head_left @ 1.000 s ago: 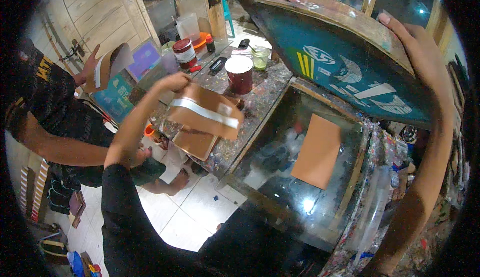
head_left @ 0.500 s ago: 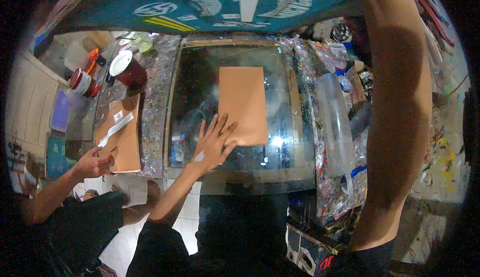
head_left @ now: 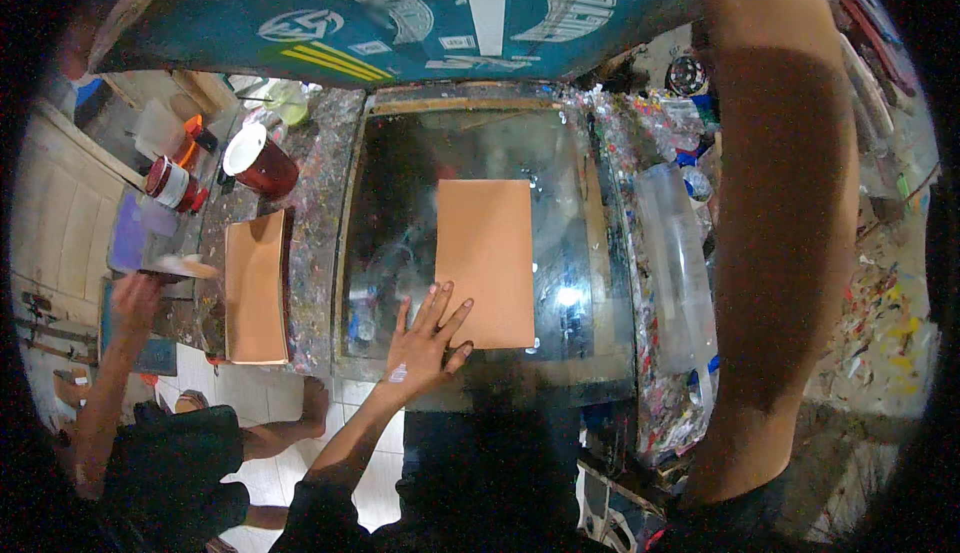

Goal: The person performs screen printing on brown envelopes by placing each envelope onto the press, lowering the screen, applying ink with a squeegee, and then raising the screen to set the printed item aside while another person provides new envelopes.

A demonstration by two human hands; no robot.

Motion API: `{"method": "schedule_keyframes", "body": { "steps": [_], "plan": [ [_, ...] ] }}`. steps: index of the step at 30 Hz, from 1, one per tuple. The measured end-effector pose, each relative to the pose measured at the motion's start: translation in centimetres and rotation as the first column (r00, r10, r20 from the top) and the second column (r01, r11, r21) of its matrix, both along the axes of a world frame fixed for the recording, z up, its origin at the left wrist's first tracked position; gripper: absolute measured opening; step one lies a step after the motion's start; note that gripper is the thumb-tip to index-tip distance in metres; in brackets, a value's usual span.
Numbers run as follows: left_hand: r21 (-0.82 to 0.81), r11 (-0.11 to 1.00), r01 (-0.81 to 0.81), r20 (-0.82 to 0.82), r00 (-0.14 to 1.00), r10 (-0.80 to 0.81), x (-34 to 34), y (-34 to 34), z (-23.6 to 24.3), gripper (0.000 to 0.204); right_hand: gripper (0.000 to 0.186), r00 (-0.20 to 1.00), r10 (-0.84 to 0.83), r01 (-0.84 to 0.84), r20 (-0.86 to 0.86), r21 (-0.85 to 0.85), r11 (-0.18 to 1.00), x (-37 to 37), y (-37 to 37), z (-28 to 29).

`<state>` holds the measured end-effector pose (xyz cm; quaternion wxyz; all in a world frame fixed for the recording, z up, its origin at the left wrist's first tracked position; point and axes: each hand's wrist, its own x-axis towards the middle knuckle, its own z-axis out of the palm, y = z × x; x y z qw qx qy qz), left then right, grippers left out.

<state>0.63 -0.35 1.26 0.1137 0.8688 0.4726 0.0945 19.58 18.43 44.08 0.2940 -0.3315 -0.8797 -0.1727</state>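
My left hand (head_left: 420, 346) lies open, its spread fingers resting on the near left corner of a plain brown sheet of card or paper (head_left: 487, 253). That sheet rests on a dark glass panel (head_left: 390, 178) set in the worktable. My right arm (head_left: 785, 233) reaches up along the right side; its hand is out of view. Over the far side of the glass hangs a raised teal printing screen (head_left: 420, 28) with pale designs, tilted upward.
A stack of brown sheets (head_left: 258, 293) stands left of the glass, near a dark red tub (head_left: 262, 165). At far left a co-worker's blurred hand (head_left: 137, 298) holds a pale strip-like thing (head_left: 182, 266). Clear plastic (head_left: 672, 263) covers the paint-stained right side.
The brown sheet and my left hand have come nearer to me across the glass. The co-worker's hand has lifted away leftward from the stack with the pale strip. My view has shifted slightly.
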Motion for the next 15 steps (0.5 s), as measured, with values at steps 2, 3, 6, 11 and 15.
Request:
{"method": "schedule_keyframes", "body": {
  "steps": [2,3,6,11,15],
  "plan": [
    [0.014,1.0,-0.015,-0.003,1.0,0.015,0.0,-0.2,-0.1,0.068,0.055,0.996,-0.036,0.035,0.086,0.009,0.999,-0.5,0.5,0.3],
    [0.032,0.999,-0.028,-0.022,0.999,0.029,-0.3,-0.5,-0.5,0.067,0.056,0.99,-0.042,0.04,0.138,0.019,0.999,-1.2,1.0,0.2],
    [0.056,0.998,-0.031,0.006,1.0,0.031,-0.8,-0.7,-1.5,0.066,0.062,0.951,-0.18,0.162,0.251,0.09,0.983,-1.8,0.1,-0.4],
    [0.069,0.998,0.001,0.07,0.998,-0.006,-0.9,-0.8,-0.7,0.07,0.073,0.918,-0.396,0.397,0.035,-0.051,0.916,-0.7,-5.7,-4.1],
    [0.011,0.998,-0.055,0.698,0.716,0.032,-0.5,-3.3,8.2,0.08,0.057,0.921,-0.376,0.385,-0.1,0.108,0.917,-2.2,-12.9,-10.7]
  ]
}}
